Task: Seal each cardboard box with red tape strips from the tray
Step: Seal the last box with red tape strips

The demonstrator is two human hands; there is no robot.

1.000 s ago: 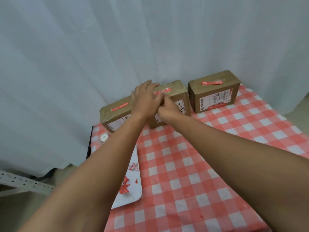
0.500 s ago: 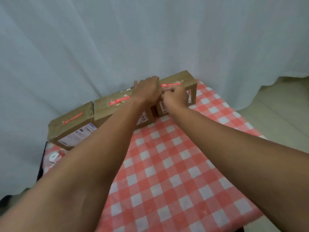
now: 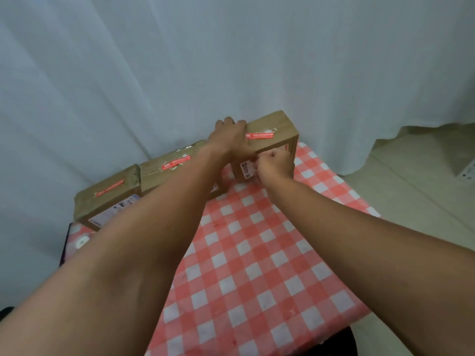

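Left hand (image 3: 229,138) is laid flat, fingers spread, on top of the rightmost cardboard box (image 3: 279,125) at frame centre. Right hand (image 3: 276,164) is curled into a fist at that box's front label; anything pinched cannot be told. A red tape strip (image 3: 259,135) is stuck on the box top. Two more taped boxes (image 3: 164,169) are lined up to the left on the checkered cloth (image 3: 257,253).

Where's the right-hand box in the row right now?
In the head view, the rightmost box sits at the far right end of the checked tablecloth, against the white curtain, with the left hand resting on its top.
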